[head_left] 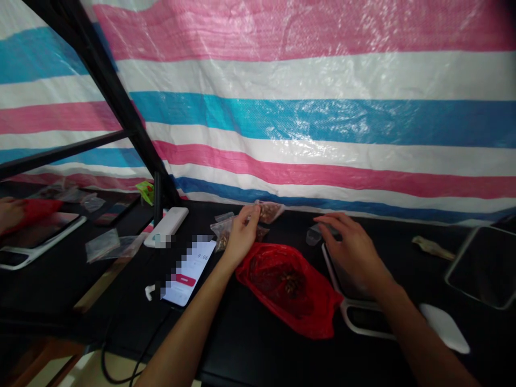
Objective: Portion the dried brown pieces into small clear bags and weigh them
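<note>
The left hand (242, 232) was curled, its fingers drawn in beside the small filled bags; whether it had hold of one could not be told. One small bag of brown bits (271, 212) lay just beyond its fingertips, and another clear bag (221, 231) lay just to its left. The right hand (351, 244) was loosely open, the thumb parted from the fingers, above a white-rimmed scale (350, 320). A small piece of clear plastic (313, 235) lay at its fingertips; whether it was touched could not be told.

The red plastic bag (316, 321) lay between the hands and nearer the wearer, its mouth gaping, with dark brown pieces (291, 280) inside. Its far edge came close to the left wrist, and its right end met the scale below the right hand.

Left of the left hand were a lit phone (193, 271), a white oblong device (166, 227) and a white earbud (149, 292). A rounded white object (444, 328) sat right of the right forearm.
</note>
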Available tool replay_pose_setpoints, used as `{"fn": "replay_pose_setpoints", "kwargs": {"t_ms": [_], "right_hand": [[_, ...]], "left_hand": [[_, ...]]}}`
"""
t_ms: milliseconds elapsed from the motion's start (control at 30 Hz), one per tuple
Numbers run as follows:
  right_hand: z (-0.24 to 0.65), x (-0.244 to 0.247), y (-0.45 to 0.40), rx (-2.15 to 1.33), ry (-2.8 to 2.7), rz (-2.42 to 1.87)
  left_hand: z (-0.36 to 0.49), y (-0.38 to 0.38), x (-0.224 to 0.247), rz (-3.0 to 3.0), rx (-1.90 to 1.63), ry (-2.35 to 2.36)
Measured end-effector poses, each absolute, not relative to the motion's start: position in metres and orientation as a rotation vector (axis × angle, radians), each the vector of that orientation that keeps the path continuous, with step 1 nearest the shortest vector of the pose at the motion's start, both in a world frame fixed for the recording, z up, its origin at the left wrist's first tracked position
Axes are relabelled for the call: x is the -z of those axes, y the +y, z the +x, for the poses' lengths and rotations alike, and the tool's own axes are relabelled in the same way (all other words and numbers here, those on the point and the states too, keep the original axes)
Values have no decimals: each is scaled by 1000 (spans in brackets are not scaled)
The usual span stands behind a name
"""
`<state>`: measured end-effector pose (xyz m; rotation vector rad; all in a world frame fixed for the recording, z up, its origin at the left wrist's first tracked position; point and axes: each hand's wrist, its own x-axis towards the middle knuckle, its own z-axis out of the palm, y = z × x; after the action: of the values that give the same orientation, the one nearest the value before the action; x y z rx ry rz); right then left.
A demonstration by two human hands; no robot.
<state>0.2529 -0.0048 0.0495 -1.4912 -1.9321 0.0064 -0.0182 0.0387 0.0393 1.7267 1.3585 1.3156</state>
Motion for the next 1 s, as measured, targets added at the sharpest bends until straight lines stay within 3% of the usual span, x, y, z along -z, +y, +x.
{"fn": "replay_pose_setpoints", "kwargs": {"t_ms": [133,233,433,533,700,1000], "right_hand": [[215,-51,-21,-250,-1920,-1460],[201,-52,-27,-408,-1840,-1448],[202,-58,-29,-602,-1702,-1407],[201,-58,-31,-714,-1683,-1378],[197,-51,-32,-871,-1657,-1338],[196,-46,-28,-927,-1704,-1288]], "left_hand": [[-1,26,-32,1293,-1138,992],[3,21,-31,1364,-1104,991],[-8,15,-44,1821,-1487,1175],[-6,7,-46,2066,-1289,971],[5,-2,-44,1855,-863,783],[-1,4,-41,1837,-777,725]]}}
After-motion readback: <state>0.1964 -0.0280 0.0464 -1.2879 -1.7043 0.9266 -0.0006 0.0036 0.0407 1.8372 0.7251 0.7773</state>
